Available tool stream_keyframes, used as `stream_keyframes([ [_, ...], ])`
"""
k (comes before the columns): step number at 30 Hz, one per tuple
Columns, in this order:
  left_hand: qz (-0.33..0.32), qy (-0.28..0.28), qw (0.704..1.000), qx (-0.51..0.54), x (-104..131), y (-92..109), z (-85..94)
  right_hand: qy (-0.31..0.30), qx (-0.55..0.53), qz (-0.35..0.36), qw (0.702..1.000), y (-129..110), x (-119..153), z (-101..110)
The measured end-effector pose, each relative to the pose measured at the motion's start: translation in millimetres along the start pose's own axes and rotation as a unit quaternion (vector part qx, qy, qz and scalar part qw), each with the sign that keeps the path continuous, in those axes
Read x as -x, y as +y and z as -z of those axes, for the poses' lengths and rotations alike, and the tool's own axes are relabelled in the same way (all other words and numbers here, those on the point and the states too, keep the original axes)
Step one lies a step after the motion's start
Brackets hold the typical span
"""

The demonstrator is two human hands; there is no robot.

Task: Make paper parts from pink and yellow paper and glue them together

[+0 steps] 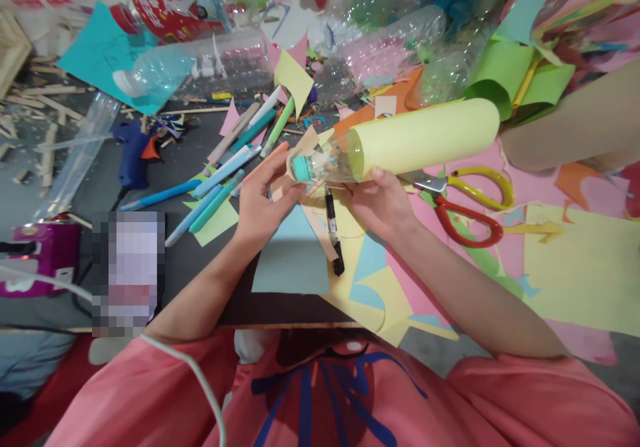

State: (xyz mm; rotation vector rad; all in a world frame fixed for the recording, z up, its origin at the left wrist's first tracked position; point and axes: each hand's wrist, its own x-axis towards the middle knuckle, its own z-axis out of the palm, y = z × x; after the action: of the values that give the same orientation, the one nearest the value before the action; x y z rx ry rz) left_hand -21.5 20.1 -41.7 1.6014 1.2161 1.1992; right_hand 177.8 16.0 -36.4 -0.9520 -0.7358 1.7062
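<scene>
A clear plastic bottle with a teal cap (301, 168) lies sideways in front of me, its body wrapped in pale yellow paper (430, 137). My right hand (384, 203) grips it from below, thumb on the paper near the bottle's shoulder. At the cap end, my left hand (267, 197) is closed on a peach paper strip (303, 145) that curves beside the cap. Whether the left fingers also touch the cap, I cannot tell. Below the bottle lie a black pen (332, 223) and paper sheets. Scissors (470, 207) with yellow and red handles rest right of my right hand.
Several markers (215, 183) lie left of my left hand, near a blue glue gun (133, 157). Plastic bottles (215, 60) and paper scraps crowd the back. A pixelated phone-like object (131, 267) and a purple device (43, 257) sit at left. Another person's arm (575, 117) reaches in at right.
</scene>
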Motion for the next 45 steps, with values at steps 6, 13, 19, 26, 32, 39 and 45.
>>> stream_keyframes([
  [6, -0.021, -0.026, 0.999, -0.018, 2, 1, 2.7, -0.004, -0.056, -0.03, 0.998, -5, 1, -4],
  [13, -0.064, -0.046, 0.997, -0.014, 3, -4, 1.9, 0.005, -0.077, -0.04, 0.996, -6, 1, -7],
  [19, -0.077, -0.056, 0.995, -0.021, 2, -2, 2.7, -0.011, -0.018, -0.047, 0.999, -9, 0, -7],
  [26, -0.09, -0.041, 0.994, -0.055, 0, -1, 5.4, -0.025, 0.031, -0.054, 0.998, -10, -1, -5],
  [32, -0.078, -0.019, 0.996, -0.025, 3, -6, 2.3, -0.028, -0.001, -0.061, 0.998, -10, 0, -4],
  [39, -0.069, -0.03, 0.997, -0.031, 3, -2, 3.4, -0.008, -0.092, -0.066, 0.993, -8, 1, -6],
  [45, -0.08, -0.023, 0.996, -0.043, 2, 1, 3.9, -0.016, -0.138, -0.082, 0.987, -12, 2, -8],
])
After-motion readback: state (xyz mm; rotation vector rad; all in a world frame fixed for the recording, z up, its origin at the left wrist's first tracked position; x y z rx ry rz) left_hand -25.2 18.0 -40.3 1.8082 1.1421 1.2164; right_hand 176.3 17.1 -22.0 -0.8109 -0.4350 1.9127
